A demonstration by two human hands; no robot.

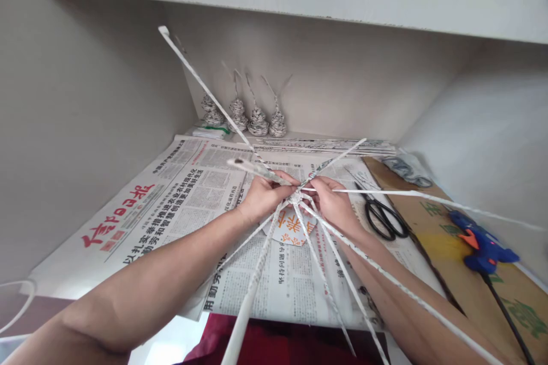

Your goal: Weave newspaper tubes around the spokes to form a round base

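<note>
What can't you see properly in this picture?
All in the head view:
- Characters on the white piece: partly covered by paper strips.
- Several strips' near ends: cut off by the bottom edge.
- Some fingers of the left hand: behind the hand itself.
- Newspaper body text: too small.

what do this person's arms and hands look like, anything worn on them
Both the left hand and right hand are ungloved. The left forearm and right forearm show no sleeves, and no watch or bracelet is visible. Some fingers are hidden, so rings can't be ruled out.
</note>
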